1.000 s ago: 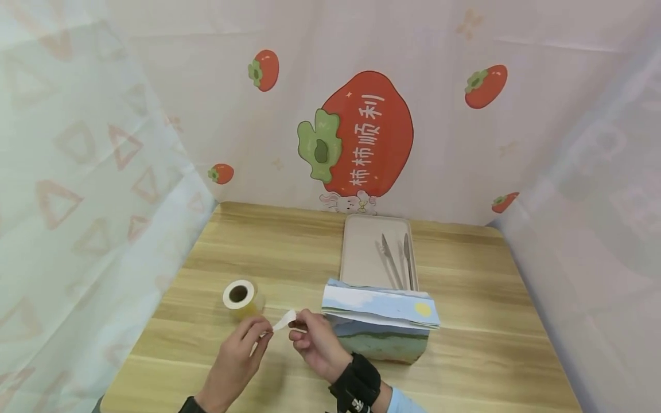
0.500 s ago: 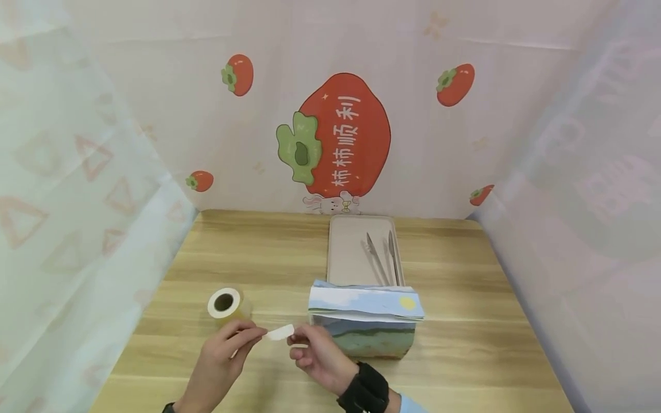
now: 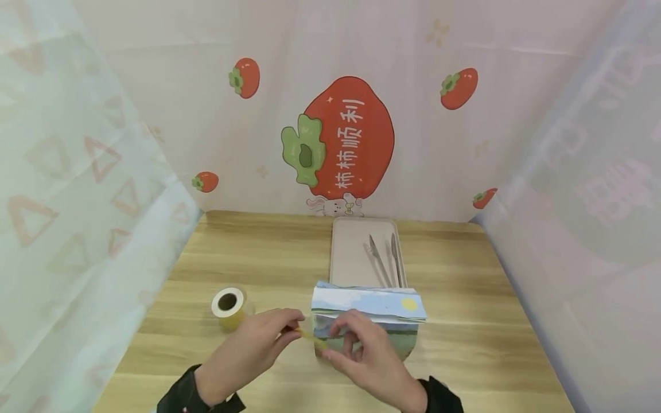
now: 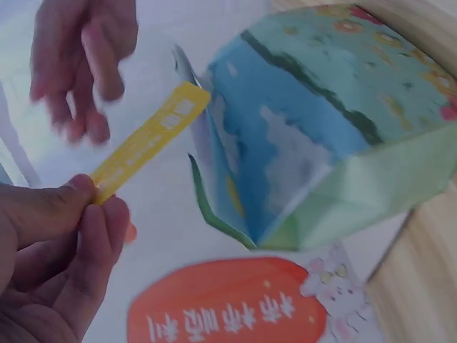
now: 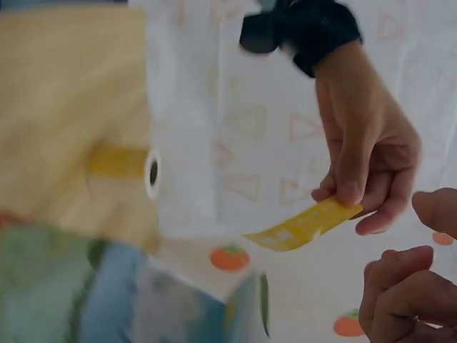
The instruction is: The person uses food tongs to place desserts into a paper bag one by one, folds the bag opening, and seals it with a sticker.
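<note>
My left hand (image 3: pixel 253 347) pinches one end of a yellow sticker strip (image 4: pixel 153 143) between thumb and fingers. White lettering shows on the strip's face in the left wrist view. The strip's free end points toward a paper bag (image 3: pixel 361 341) printed with a landscape, its folded top (image 3: pixel 356 301) showing sky and a yellow sun. My right hand (image 3: pixel 374 358) is in front of the bag, fingers loosely bent and thumb apart. In the left wrist view a gap separates the right fingers (image 4: pixel 107 68) from the strip.
A roll of yellow stickers (image 3: pixel 227 304) stands on the wooden table (image 3: pixel 258 246), left of the bag. Behind the bag lies a beige tray (image 3: pixel 351 246) with two slim metal utensils (image 3: pixel 381 261). Printed curtains (image 3: pixel 206 115) enclose the table at the back and sides.
Both hands have moved right, with the strip now close to the bag's front. The strip's yellow face shows instead of its white side. The right hand has let go of the strip.
</note>
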Demonstrator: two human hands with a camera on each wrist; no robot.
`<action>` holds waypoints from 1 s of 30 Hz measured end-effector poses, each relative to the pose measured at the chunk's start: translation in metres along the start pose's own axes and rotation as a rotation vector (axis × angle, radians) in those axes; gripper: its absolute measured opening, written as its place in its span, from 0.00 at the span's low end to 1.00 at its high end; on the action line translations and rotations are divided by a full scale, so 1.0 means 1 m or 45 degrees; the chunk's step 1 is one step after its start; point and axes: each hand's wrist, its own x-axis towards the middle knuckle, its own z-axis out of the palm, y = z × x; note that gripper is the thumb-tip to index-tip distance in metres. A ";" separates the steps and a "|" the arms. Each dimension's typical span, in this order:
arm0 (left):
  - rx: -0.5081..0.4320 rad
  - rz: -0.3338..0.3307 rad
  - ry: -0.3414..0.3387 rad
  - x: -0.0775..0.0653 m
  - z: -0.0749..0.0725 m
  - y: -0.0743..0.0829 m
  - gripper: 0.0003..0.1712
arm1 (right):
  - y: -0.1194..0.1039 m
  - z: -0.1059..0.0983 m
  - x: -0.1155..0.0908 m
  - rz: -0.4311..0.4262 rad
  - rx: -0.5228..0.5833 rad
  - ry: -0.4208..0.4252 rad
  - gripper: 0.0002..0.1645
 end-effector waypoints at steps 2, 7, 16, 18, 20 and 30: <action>0.012 0.034 -0.074 0.012 0.000 0.004 0.19 | -0.002 -0.005 0.007 -0.173 -0.210 0.080 0.18; -0.069 0.086 -0.160 0.032 0.007 0.008 0.13 | 0.001 -0.010 0.019 -0.288 -0.384 0.122 0.21; -0.142 -0.021 -0.213 0.045 0.019 0.007 0.12 | 0.006 -0.012 0.018 -0.239 -0.403 0.178 0.18; -0.141 -0.042 -0.203 0.047 0.020 0.004 0.13 | 0.008 -0.013 0.015 -0.230 -0.420 0.206 0.19; -0.136 -0.064 -0.177 0.050 0.021 0.000 0.14 | 0.009 -0.017 0.012 -0.220 -0.435 0.237 0.19; 0.087 -0.198 -0.318 0.071 0.060 -0.027 0.25 | 0.026 -0.047 -0.012 0.029 -0.199 0.320 0.06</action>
